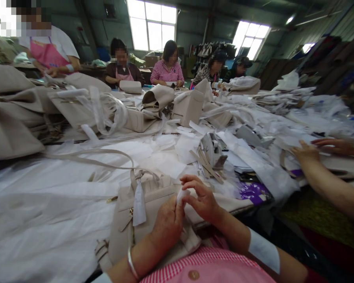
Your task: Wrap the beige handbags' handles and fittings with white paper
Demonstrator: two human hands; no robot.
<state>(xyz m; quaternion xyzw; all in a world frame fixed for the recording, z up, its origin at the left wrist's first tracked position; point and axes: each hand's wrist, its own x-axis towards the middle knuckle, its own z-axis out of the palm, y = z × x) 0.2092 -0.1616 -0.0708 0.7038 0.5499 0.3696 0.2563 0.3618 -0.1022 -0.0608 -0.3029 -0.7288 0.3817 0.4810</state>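
Pink apron cloth (215,269) with a striped edge fills the bottom — nearest of all. Beyond it, a white sheet (53,224) covers the table. On that sheet lies a beige bag (155,198), at the table's near edge, directly under and beside the fingers. Over the bag, the left hand (168,220) pinches a small white paper (181,194) between thumb and fingers. The right hand (203,199) has its fingers curved and apart, tips right at that paper — whether they grip it, I cannot tell. Left of both hands, a white wrapper (139,206) hangs over the bag's front.
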